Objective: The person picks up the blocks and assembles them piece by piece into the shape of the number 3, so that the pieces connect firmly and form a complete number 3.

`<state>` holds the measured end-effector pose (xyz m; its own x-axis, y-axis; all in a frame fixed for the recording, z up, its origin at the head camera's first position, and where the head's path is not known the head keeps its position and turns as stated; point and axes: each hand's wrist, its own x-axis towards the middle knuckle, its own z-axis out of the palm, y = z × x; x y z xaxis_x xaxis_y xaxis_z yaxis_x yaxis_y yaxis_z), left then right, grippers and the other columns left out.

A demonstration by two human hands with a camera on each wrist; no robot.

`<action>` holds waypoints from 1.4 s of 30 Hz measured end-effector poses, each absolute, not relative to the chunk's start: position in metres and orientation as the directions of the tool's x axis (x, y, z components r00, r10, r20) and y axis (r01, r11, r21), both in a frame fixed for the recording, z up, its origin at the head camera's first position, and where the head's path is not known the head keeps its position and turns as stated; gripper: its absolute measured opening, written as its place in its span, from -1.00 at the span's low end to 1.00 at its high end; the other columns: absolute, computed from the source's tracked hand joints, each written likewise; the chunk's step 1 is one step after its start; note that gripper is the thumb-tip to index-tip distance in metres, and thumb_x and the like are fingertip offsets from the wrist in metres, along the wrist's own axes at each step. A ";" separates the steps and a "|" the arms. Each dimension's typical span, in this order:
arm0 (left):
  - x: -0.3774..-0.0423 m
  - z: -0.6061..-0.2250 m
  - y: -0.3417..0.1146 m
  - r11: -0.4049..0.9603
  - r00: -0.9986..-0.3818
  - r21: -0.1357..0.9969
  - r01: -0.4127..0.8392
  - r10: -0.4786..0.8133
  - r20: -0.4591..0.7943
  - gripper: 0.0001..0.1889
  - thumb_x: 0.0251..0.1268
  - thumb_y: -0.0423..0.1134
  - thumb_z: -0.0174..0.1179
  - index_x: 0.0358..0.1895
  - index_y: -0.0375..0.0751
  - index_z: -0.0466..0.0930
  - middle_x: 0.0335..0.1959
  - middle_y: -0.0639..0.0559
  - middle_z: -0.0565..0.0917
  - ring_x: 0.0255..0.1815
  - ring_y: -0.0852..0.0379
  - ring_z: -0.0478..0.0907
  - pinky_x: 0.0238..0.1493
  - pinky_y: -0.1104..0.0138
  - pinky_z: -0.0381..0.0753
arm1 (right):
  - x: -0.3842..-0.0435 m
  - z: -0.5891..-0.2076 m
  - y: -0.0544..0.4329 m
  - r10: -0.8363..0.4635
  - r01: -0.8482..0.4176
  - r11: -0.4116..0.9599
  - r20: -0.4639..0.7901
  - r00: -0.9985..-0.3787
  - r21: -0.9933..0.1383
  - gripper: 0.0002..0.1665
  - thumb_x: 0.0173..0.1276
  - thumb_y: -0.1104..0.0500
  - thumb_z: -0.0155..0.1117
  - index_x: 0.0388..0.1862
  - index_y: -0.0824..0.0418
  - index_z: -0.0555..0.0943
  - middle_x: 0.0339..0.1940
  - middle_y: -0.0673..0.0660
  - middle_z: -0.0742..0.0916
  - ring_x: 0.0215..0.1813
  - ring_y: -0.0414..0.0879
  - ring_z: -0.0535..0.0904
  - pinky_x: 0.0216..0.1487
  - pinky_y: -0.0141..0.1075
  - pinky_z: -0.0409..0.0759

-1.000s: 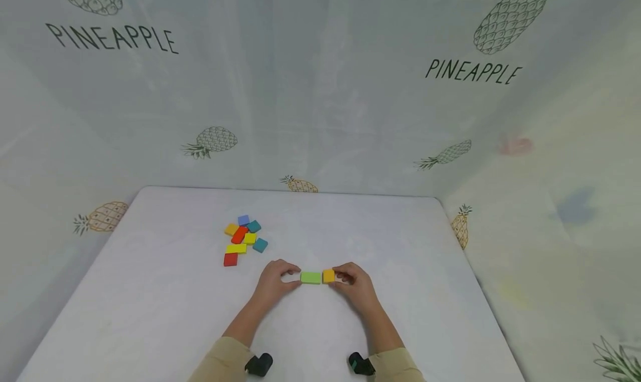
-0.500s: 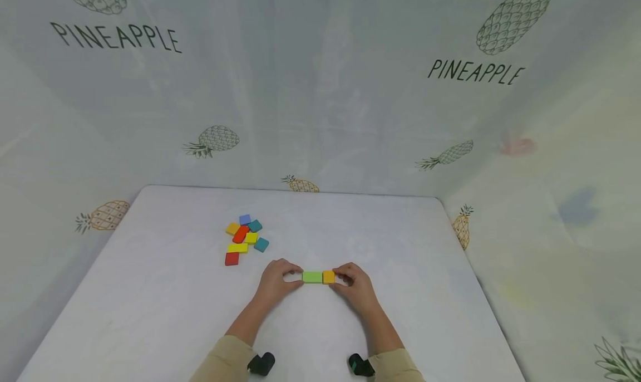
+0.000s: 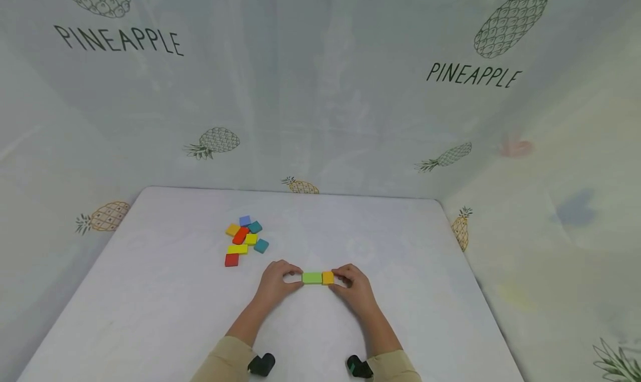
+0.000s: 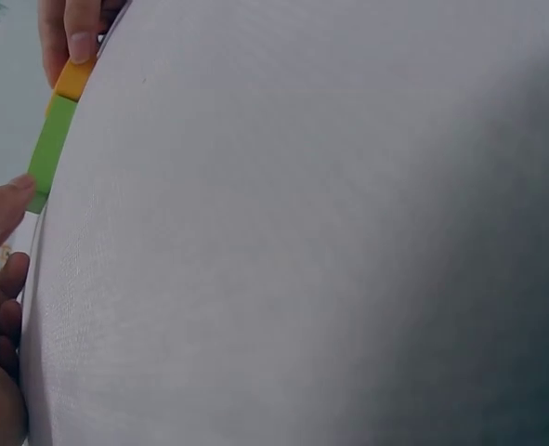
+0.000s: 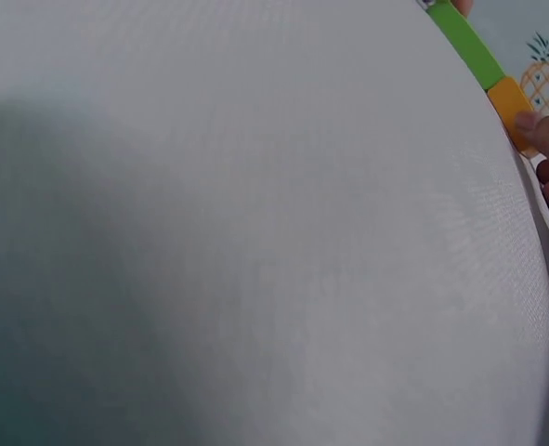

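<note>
A rectangular green block [image 3: 312, 278] and a shorter orange block [image 3: 328, 278] lie end to end on the white table, touching. My left hand [image 3: 274, 280] pinches the green block's left end between thumb and forefinger. At the other side, my right hand [image 3: 354, 286] pinches the orange block by its right end. The left wrist view shows the green block [image 4: 53, 149] against the orange one, with a thumb on its near end. In the right wrist view, a thumb presses the orange block [image 5: 509, 104] and its other fingers curl below.
Beyond my left hand lies a loose cluster of several blocks, among them a red square block [image 3: 231, 260], a long yellow block [image 3: 237, 249] and a teal block [image 3: 261, 246]. A pineapple-print curtain [image 3: 320, 92] hangs behind the table [image 3: 400, 231].
One second ago a small gap stood between the green and orange blocks. The green block has moved right with my left hand and closed it. The last half second shows almost no motion.
</note>
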<state>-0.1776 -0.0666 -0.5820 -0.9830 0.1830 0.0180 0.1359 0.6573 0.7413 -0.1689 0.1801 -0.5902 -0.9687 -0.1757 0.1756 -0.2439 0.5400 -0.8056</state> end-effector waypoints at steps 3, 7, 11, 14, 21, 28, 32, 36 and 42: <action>-0.178 -0.583 -0.067 0.659 -0.983 0.740 0.135 0.184 0.015 -0.73 0.09 -0.14 0.45 -0.10 0.11 0.72 -0.29 0.29 0.53 -0.16 0.19 0.40 -0.06 0.23 0.51 | -0.169 -0.590 0.179 -0.180 -0.257 0.533 0.189 -0.965 -0.806 -0.62 0.13 0.19 0.52 -0.03 0.15 0.71 -0.19 -0.12 0.63 -0.17 -0.20 0.55 -0.12 -0.34 0.56; -0.178 -0.583 -0.067 0.659 -0.983 0.741 0.131 0.182 0.013 -0.74 0.10 -0.13 0.45 -0.11 0.11 0.72 -0.30 0.29 0.53 -0.17 0.19 0.40 -0.05 0.23 0.50 | -0.168 -0.589 0.179 -0.181 -0.249 0.530 0.179 -0.967 -0.811 -0.62 0.14 0.20 0.52 -0.02 0.15 0.71 -0.18 -0.12 0.63 -0.15 -0.19 0.56 -0.09 -0.34 0.57; -0.178 -0.582 -0.068 0.652 -0.983 0.746 0.135 0.184 0.017 -0.74 0.10 -0.14 0.45 -0.11 0.09 0.73 -0.30 0.28 0.53 -0.17 0.19 0.40 -0.06 0.22 0.51 | -0.167 -0.588 0.178 -0.175 -0.231 0.535 0.160 -0.971 -0.813 -0.61 0.14 0.20 0.52 -0.02 0.15 0.71 -0.17 -0.12 0.63 -0.14 -0.19 0.56 -0.08 -0.34 0.57; -0.177 -0.582 -0.068 0.654 -0.982 0.743 0.141 0.187 0.022 -0.74 0.10 -0.14 0.45 -0.11 0.10 0.72 -0.31 0.29 0.52 -0.17 0.19 0.40 -0.07 0.22 0.51 | -0.166 -0.587 0.177 -0.177 -0.233 0.538 0.162 -0.971 -0.810 -0.61 0.14 0.20 0.52 -0.01 0.16 0.71 -0.17 -0.11 0.63 -0.15 -0.18 0.55 -0.09 -0.33 0.57; -0.178 -0.583 -0.067 0.662 -0.983 0.737 0.136 0.185 0.015 -0.74 0.10 -0.13 0.45 -0.11 0.11 0.72 -0.31 0.29 0.53 -0.16 0.18 0.41 -0.05 0.22 0.51 | -0.166 -0.587 0.177 -0.176 -0.235 0.549 0.164 -0.971 -0.802 -0.60 0.15 0.17 0.51 0.00 0.15 0.70 -0.17 -0.12 0.63 -0.16 -0.20 0.55 -0.10 -0.33 0.57; -0.178 -0.584 -0.067 0.663 -0.982 0.736 0.139 0.188 0.016 -0.74 0.10 -0.13 0.45 -0.10 0.12 0.72 -0.30 0.29 0.53 -0.16 0.19 0.40 -0.05 0.22 0.51 | -0.166 -0.587 0.178 -0.176 -0.250 0.542 0.182 -0.967 -0.802 -0.60 0.14 0.18 0.52 -0.01 0.15 0.70 -0.17 -0.11 0.63 -0.14 -0.19 0.56 -0.08 -0.33 0.57; -0.178 -0.583 -0.067 0.664 -0.982 0.735 0.141 0.187 0.020 -0.74 0.10 -0.13 0.45 -0.10 0.12 0.72 -0.30 0.29 0.53 -0.16 0.18 0.40 -0.05 0.22 0.51 | -0.165 -0.587 0.178 -0.178 -0.257 0.544 0.189 -0.966 -0.799 -0.60 0.14 0.17 0.52 -0.01 0.14 0.71 -0.17 -0.12 0.63 -0.15 -0.19 0.56 -0.09 -0.34 0.57; -0.178 -0.584 -0.067 0.665 -0.983 0.735 0.135 0.184 0.014 -0.73 0.11 -0.13 0.44 -0.09 0.13 0.72 -0.29 0.30 0.53 -0.15 0.18 0.40 -0.05 0.22 0.51 | -0.165 -0.587 0.178 -0.179 -0.260 0.540 0.192 -0.965 -0.800 -0.60 0.14 0.17 0.52 -0.01 0.14 0.71 -0.17 -0.12 0.63 -0.15 -0.19 0.55 -0.08 -0.34 0.57; -0.179 -0.585 -0.067 0.665 -0.983 0.735 0.137 0.186 0.015 -0.74 0.11 -0.12 0.44 -0.09 0.13 0.72 -0.30 0.30 0.52 -0.15 0.18 0.40 -0.05 0.22 0.51 | -0.166 -0.587 0.178 -0.179 -0.255 0.542 0.186 -0.966 -0.801 -0.59 0.12 0.18 0.53 -0.01 0.15 0.71 -0.17 -0.13 0.63 -0.16 -0.20 0.55 -0.09 -0.35 0.57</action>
